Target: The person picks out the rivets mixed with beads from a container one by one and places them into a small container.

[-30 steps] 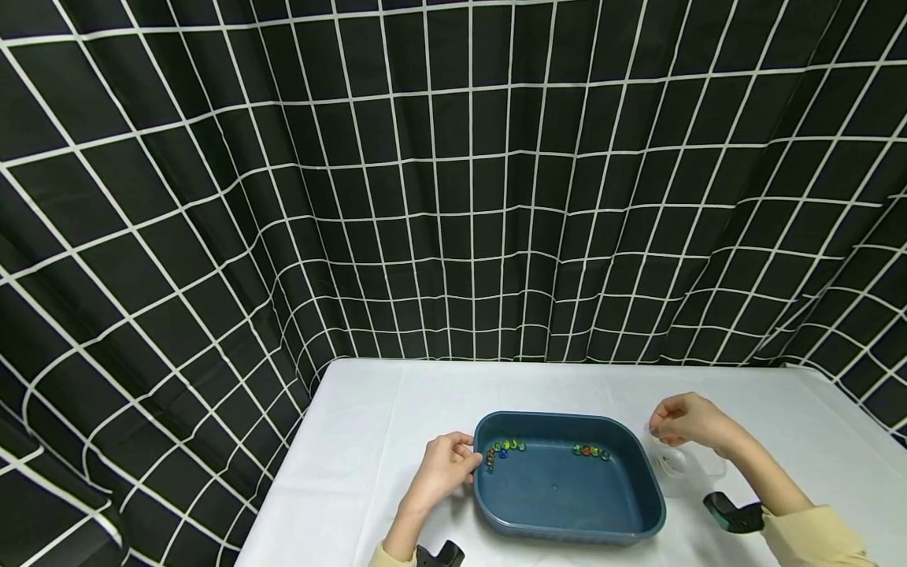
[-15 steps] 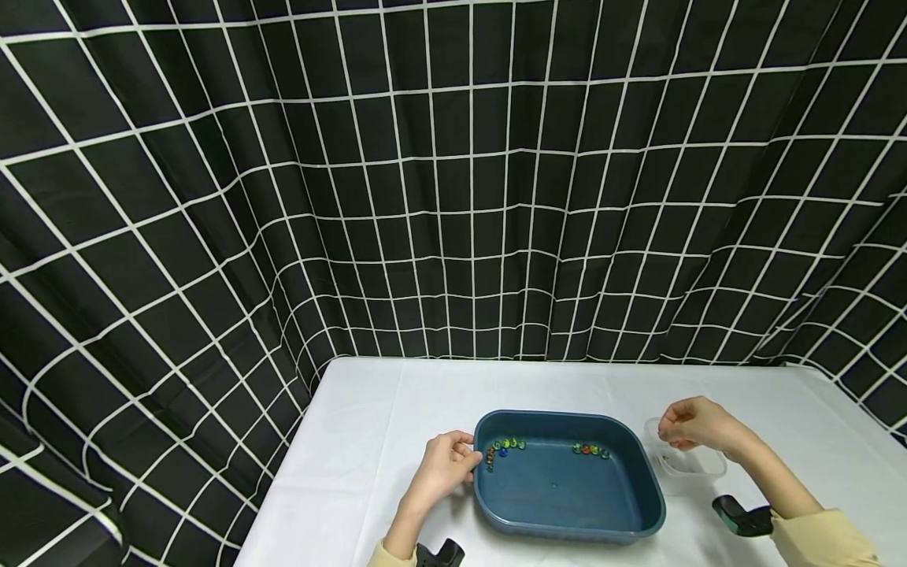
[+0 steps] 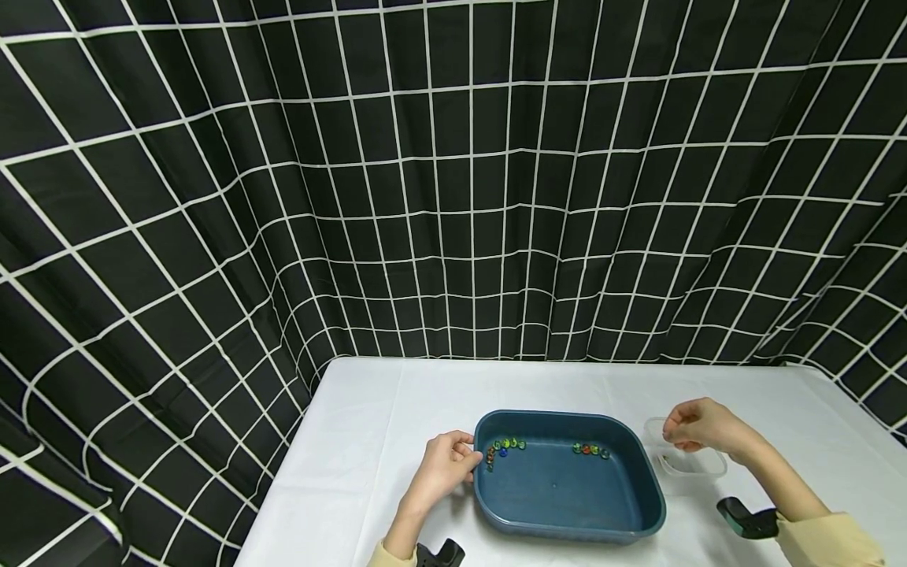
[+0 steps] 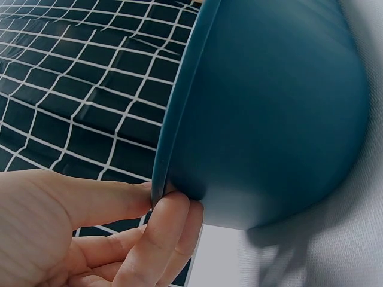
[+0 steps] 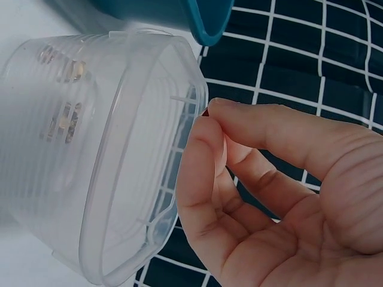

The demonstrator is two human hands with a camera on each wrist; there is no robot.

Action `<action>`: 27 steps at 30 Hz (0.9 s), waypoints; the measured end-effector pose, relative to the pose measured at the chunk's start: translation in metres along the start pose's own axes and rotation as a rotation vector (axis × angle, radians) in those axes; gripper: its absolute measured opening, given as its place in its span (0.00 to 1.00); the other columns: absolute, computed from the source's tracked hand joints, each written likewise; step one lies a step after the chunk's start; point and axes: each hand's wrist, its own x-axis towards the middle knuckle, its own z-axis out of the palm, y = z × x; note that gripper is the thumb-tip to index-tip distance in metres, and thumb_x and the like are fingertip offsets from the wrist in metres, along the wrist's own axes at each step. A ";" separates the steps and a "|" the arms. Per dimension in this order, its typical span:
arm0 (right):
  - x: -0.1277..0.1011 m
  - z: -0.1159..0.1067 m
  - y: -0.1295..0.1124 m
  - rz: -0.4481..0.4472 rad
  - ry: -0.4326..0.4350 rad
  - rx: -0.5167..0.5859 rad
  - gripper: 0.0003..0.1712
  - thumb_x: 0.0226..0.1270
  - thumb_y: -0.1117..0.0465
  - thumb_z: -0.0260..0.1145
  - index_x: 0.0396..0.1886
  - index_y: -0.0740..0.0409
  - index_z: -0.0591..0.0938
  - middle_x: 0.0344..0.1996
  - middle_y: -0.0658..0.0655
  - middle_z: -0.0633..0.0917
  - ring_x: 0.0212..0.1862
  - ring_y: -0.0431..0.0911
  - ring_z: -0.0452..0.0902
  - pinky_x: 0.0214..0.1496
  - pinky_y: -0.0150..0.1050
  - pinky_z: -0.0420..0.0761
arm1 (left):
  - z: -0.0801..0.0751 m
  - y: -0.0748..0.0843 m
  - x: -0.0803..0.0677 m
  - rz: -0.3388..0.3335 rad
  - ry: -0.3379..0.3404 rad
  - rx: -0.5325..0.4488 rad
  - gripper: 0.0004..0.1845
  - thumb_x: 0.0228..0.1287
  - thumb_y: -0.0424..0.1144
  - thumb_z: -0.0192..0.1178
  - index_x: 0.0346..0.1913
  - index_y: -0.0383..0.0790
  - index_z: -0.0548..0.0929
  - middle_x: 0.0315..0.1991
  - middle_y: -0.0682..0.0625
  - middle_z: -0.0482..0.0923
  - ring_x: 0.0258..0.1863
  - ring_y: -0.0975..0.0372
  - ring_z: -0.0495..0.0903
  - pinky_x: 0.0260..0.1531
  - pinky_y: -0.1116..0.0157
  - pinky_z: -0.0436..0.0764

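My left hand [image 3: 441, 466] pinches the left rim of a blue plastic basin [image 3: 553, 512], thumb inside and fingers outside. Several glass marbles [image 3: 506, 444] lie in the basin's far left corner, and another row of marbles [image 3: 591, 450] lies along its far right side. To the right, my right hand [image 3: 697, 425] is above the opening of a clear plastic tub [image 3: 697, 474]. Between its thumb and index fingertip a small dark red thing [image 5: 205, 112] just shows; the fingers hide most of it. A few marbles [image 5: 70, 122] show through the tub's wall.
The basin and tub stand side by side on a white-covered table [image 3: 397, 409]. A black curtain with a white grid [image 3: 496, 197] hangs behind and at the sides. Black wrist-camera mounts [image 3: 744, 520] sit on both wrists.
My right hand has moved a little to the right and slightly down, from near the basin's right rim to above the tub. The left hand and the marbles in the basin stay put.
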 end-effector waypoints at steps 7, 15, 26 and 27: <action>0.001 0.000 0.003 0.020 -0.005 -0.001 0.05 0.58 0.70 0.62 0.29 0.71 0.77 0.22 0.53 0.78 0.28 0.45 0.74 0.30 0.39 0.79 | 0.000 0.000 0.000 0.003 0.005 0.003 0.15 0.54 0.25 0.62 0.44 0.19 0.76 0.23 0.49 0.74 0.16 0.66 0.76 0.16 0.73 0.76; 0.001 -0.001 0.003 0.022 -0.011 0.008 0.06 0.59 0.70 0.62 0.29 0.72 0.77 0.21 0.53 0.78 0.28 0.45 0.74 0.30 0.39 0.79 | 0.001 0.000 0.000 -0.003 0.004 0.004 0.15 0.54 0.26 0.62 0.44 0.19 0.76 0.24 0.49 0.74 0.17 0.66 0.76 0.17 0.73 0.77; 0.000 -0.002 0.003 0.021 -0.008 -0.001 0.06 0.60 0.69 0.61 0.29 0.72 0.77 0.22 0.53 0.78 0.28 0.45 0.74 0.29 0.38 0.79 | 0.000 0.000 0.000 0.017 -0.002 0.017 0.15 0.55 0.26 0.62 0.44 0.18 0.76 0.24 0.49 0.75 0.16 0.66 0.77 0.16 0.73 0.76; 0.000 -0.002 0.003 0.023 -0.006 -0.002 0.06 0.60 0.69 0.61 0.29 0.72 0.77 0.22 0.53 0.78 0.28 0.45 0.74 0.29 0.38 0.79 | 0.000 0.000 0.000 0.018 -0.002 0.017 0.15 0.55 0.26 0.62 0.44 0.18 0.76 0.24 0.49 0.75 0.16 0.66 0.77 0.16 0.73 0.76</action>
